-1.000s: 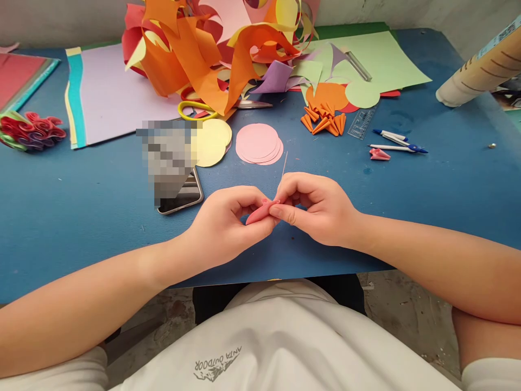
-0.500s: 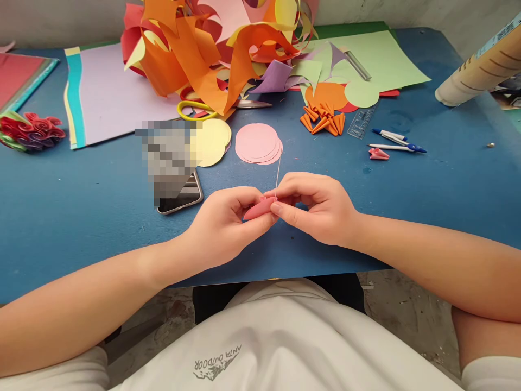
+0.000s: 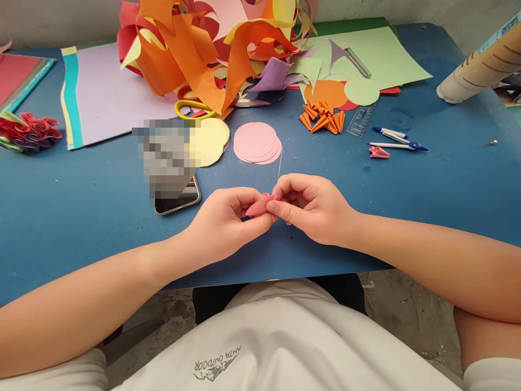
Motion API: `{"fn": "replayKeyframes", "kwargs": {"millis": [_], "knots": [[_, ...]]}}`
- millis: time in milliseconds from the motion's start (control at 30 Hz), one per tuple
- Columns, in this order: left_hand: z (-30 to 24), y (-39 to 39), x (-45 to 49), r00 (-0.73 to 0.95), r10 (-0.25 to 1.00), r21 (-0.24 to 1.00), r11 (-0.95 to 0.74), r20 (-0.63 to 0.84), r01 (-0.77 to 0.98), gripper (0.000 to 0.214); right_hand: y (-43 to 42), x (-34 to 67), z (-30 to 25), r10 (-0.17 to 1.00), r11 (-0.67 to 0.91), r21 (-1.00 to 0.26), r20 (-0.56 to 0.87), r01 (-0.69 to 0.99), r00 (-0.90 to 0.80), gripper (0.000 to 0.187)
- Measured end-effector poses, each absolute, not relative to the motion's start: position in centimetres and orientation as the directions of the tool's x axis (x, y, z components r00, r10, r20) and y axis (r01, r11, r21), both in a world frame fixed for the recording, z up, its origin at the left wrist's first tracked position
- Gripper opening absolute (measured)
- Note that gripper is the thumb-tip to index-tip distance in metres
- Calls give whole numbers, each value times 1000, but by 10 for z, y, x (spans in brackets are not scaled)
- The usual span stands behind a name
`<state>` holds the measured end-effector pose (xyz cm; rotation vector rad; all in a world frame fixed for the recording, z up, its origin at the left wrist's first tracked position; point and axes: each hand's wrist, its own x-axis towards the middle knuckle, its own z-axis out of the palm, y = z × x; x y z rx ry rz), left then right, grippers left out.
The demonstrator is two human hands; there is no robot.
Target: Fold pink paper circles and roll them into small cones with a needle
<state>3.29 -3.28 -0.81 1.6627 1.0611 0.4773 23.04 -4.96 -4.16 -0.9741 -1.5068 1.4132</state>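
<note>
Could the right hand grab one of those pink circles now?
Probably not straight away: the right hand is busy pinching the rolled pink paper. The pink circles lie close ahead, mostly uncovered, so a free hand could likely reach them.

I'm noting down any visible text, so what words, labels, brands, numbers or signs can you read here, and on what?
"ANTA OUTDOOR", upside down, on the shirt.
Tube label: too small and blurred to read.
Ruler markings: too small to read.
</note>
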Motion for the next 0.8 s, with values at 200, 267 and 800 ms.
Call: {"fn": "replayKeyframes", "kwargs": {"millis": [200,267,800], "knots": [[-11,-34,31,554,817,915,-87,-160,393,31,-49,230,-43,919,-7,-996,30,-92,-393,23],[-11,-34,31,561,815,921,-99,-142,377,32,-49,230,-43,920,-25,-992,25,-122,-392,22],[-12,-34,31,562,824,912,-173,-72,371,40,-52,231,-40,914,298,-946,245,127,-323,8]]}}
